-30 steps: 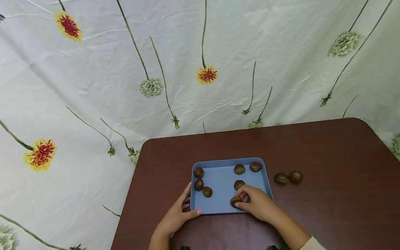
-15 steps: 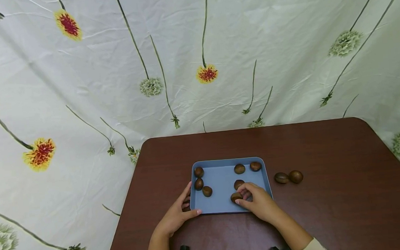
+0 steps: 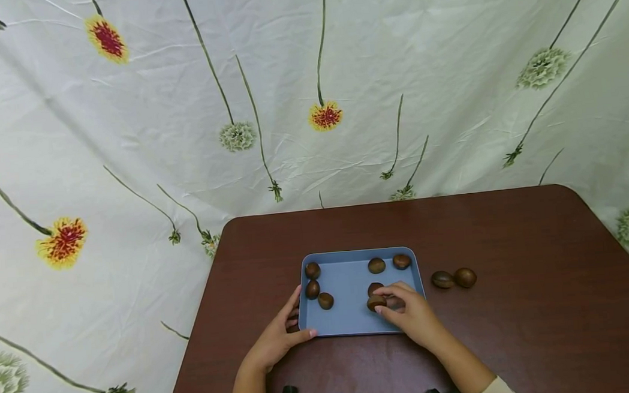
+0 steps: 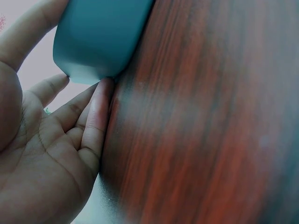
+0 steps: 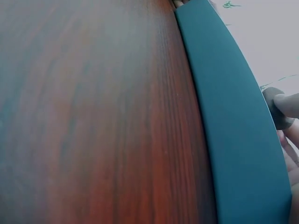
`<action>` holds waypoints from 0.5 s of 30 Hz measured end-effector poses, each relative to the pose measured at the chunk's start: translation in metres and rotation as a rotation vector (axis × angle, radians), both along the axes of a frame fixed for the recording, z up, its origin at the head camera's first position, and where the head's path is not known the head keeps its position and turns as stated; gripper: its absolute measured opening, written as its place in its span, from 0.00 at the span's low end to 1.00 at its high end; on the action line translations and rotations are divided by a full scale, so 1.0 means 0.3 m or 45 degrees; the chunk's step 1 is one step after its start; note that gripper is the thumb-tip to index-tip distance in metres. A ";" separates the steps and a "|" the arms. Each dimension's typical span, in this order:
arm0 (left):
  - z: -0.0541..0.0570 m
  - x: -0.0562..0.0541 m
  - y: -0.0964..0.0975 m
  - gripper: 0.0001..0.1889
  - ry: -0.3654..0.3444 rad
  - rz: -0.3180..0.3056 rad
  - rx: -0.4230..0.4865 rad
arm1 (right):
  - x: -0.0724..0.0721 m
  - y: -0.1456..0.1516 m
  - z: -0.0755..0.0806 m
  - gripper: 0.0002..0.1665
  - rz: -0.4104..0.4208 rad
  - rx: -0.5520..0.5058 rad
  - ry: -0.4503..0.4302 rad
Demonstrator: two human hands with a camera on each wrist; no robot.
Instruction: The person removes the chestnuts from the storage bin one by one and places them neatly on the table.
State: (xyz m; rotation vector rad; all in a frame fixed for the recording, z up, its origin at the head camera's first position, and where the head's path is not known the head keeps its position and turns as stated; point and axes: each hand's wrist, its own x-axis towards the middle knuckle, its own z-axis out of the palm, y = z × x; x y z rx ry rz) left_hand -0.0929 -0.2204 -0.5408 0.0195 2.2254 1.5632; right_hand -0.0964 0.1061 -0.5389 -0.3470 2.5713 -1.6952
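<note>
A shallow blue tray [image 3: 349, 323] lies on the table, with several glossy brown chestnuts in it. My left hand [image 3: 277, 337] holds its near left corner, thumb on the front rim and fingers along the left side. In the left wrist view, those fingertips meet the foot of the tray wall [image 4: 103, 42]. Over the tray's right half, my right hand [image 3: 413, 313] pinches a chestnut [image 3: 376, 303] between thumb and fingers. Just behind it is another chestnut [image 3: 375, 288], partly covered by the fingers. The right wrist view shows the held chestnut [image 5: 275, 109] above the tray's front wall.
Two chestnuts [image 3: 453, 279] lie side by side on the brown wooden table [image 3: 523, 256], right of the tray. Inside the tray, three chestnuts [image 3: 313, 289] sit at the left and two [image 3: 389, 264] at the back right. A flowered cloth [image 3: 285, 72] hangs behind.
My right hand has moved slightly back and to the right, carrying the pinched chestnut closer to the one behind it. The left hand and the tray have stayed put.
</note>
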 end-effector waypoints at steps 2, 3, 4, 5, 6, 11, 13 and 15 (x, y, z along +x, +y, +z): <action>0.001 0.001 0.000 0.53 0.001 0.001 -0.005 | -0.001 0.004 0.003 0.20 -0.020 -0.037 -0.049; 0.002 0.001 0.000 0.53 0.003 0.003 -0.007 | -0.001 0.007 0.004 0.20 -0.025 -0.061 -0.068; 0.003 0.002 0.000 0.53 0.004 0.004 -0.009 | 0.000 0.009 0.005 0.20 -0.031 -0.084 -0.079; 0.003 0.002 0.000 0.53 0.005 0.004 -0.011 | 0.002 0.011 0.007 0.21 -0.033 -0.112 -0.081; 0.004 0.003 0.001 0.53 0.007 0.003 -0.012 | 0.003 0.013 0.008 0.20 -0.035 -0.141 -0.074; 0.005 0.004 0.001 0.53 0.009 -0.004 -0.006 | 0.011 0.021 0.001 0.19 -0.053 -0.304 0.050; 0.005 0.004 0.001 0.53 0.012 -0.006 -0.008 | 0.013 0.026 0.002 0.19 -0.068 -0.359 0.075; 0.002 0.004 -0.001 0.53 0.013 -0.004 -0.018 | 0.017 0.032 0.008 0.19 -0.085 -0.399 0.075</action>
